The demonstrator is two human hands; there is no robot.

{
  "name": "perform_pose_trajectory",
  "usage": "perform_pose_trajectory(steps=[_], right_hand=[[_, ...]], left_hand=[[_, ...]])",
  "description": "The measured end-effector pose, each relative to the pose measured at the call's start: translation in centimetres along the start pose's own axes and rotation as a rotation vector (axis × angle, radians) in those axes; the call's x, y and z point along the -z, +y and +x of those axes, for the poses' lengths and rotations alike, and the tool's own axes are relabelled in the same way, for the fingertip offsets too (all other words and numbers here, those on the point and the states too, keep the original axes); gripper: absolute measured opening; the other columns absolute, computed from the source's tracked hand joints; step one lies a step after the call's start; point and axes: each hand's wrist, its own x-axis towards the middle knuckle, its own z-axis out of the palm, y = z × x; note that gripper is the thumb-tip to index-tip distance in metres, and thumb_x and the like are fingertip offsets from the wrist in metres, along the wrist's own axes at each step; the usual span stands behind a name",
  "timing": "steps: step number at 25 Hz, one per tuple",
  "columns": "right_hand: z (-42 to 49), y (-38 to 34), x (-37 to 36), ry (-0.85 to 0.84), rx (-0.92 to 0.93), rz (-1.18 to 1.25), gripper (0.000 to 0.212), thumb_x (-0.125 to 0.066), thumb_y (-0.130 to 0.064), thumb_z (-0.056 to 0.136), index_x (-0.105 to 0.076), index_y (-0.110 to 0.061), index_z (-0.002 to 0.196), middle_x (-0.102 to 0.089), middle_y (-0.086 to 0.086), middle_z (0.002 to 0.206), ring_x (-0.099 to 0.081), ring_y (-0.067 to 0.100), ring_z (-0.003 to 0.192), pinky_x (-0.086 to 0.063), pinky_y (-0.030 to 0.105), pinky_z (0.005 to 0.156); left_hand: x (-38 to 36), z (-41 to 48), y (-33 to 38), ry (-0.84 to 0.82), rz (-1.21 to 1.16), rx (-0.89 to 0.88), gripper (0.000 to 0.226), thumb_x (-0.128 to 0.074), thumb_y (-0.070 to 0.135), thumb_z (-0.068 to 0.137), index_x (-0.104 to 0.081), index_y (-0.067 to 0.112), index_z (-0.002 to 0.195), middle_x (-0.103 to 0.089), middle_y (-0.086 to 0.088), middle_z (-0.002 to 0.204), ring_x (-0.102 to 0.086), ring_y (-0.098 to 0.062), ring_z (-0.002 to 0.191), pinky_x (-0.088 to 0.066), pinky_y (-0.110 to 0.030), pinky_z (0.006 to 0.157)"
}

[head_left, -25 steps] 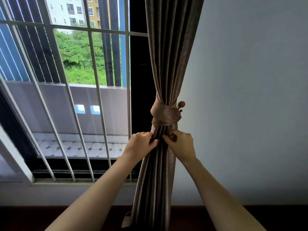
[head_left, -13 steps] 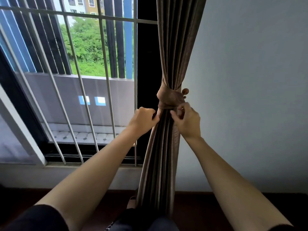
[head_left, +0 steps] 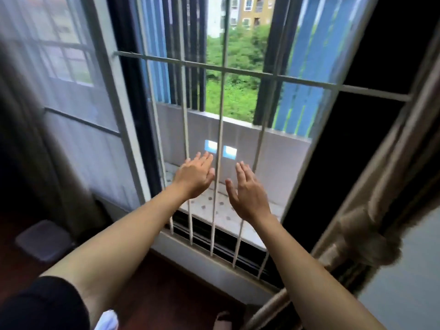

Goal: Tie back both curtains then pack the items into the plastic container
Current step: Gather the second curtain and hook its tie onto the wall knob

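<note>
Curtain fabric at the far left point(head_left: 28, 129) hangs loose and blurred, with no tie visible on it, and below it a grey lidded box point(head_left: 44, 240) sits on the dark floor; it may be the plastic container, though the blur leaves that unsure. Moving right, the left hand point(head_left: 196, 176) is spread flat and empty in front of the window bars point(head_left: 221, 144), fingers stretched forward. Just beside it the right hand point(head_left: 247, 195) is likewise wide and empty, palm turned inward. At the far right the brown curtain point(head_left: 390, 177) is gathered into a bunch and cinched by its tie-back band point(head_left: 371, 244).

A second ago both hands were pinching the folds of that right curtain just under the band; half a second ago they were still at the knot. Now they have let go and the view has swung left, so the band holds alone. That reads as one curtain done, the left one next, and packing not yet begun.
</note>
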Motion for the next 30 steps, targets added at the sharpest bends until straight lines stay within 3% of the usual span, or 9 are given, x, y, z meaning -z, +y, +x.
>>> perform_pose_trajectory(steps=[4, 8, 15, 20, 25, 30], right_hand=[[6.5, -5.8, -3.2, -0.171, 0.095, 0.022, 0.075, -0.012, -0.055, 0.091, -0.012, -0.01, 0.151, -0.011, 0.008, 0.16, -0.007, 0.019, 0.148, -0.006, 0.034, 0.119], [10.3, -11.7, -7.2, -0.292, 0.196, 0.016, 0.069, -0.02, -0.052, 0.097, -0.005, -0.012, 0.151, -0.002, 0.008, 0.16, 0.0, 0.02, 0.148, -0.004, 0.036, 0.12], [19.5, -27.5, -18.1, -0.315, 0.366, 0.082, 0.078, -0.018, -0.054, 0.088, -0.012, -0.008, 0.15, -0.006, 0.013, 0.16, -0.003, 0.025, 0.148, -0.006, 0.039, 0.119], [23.6, -38.6, -24.9, -0.365, 0.459, 0.122, 0.069, -0.03, -0.045, 0.097, -0.011, -0.007, 0.15, -0.007, 0.015, 0.159, -0.003, 0.027, 0.148, -0.004, 0.038, 0.119], [25.1, -47.9, -30.5, -0.431, 0.551, 0.172, 0.08, -0.017, -0.051, 0.085, -0.012, -0.007, 0.15, -0.005, 0.016, 0.159, -0.002, 0.028, 0.148, -0.003, 0.038, 0.119], [28.0, -58.0, -38.2, -0.47, 0.623, 0.224, 0.071, -0.025, -0.049, 0.095, -0.009, -0.008, 0.151, 0.0, 0.014, 0.16, 0.002, 0.027, 0.148, -0.002, 0.038, 0.119]], left_hand=[[3.8, 0.6, -8.4, -0.102, 0.124, 0.139, 0.059, -0.023, 0.037, 0.1, -0.009, 0.012, 0.151, -0.007, -0.006, 0.16, -0.006, -0.02, 0.148, -0.011, -0.043, 0.118], [6.2, -0.3, -15.7, -0.142, 0.224, 0.21, 0.06, -0.021, 0.038, 0.1, -0.005, 0.011, 0.151, -0.003, -0.006, 0.161, -0.003, -0.02, 0.148, -0.011, -0.044, 0.117], [10.8, -2.9, -35.4, -0.099, 0.291, 0.453, 0.06, -0.023, 0.035, 0.1, -0.005, 0.008, 0.151, -0.004, -0.008, 0.16, -0.003, -0.021, 0.148, -0.011, -0.043, 0.118], [14.1, -7.4, -45.9, -0.127, 0.325, 0.585, 0.058, -0.02, 0.035, 0.101, -0.004, 0.01, 0.151, -0.001, -0.005, 0.161, 0.0, -0.019, 0.148, -0.008, -0.041, 0.118], [15.2, -11.6, -56.0, -0.117, 0.315, 0.729, 0.059, -0.02, 0.036, 0.101, -0.005, 0.011, 0.151, -0.003, -0.005, 0.161, -0.001, -0.019, 0.148, -0.01, -0.041, 0.118], [15.3, -14.5, -67.3, -0.092, 0.274, 0.824, 0.059, -0.022, 0.036, 0.101, -0.006, 0.01, 0.151, -0.004, -0.006, 0.161, -0.002, -0.019, 0.148, -0.01, -0.041, 0.118]])
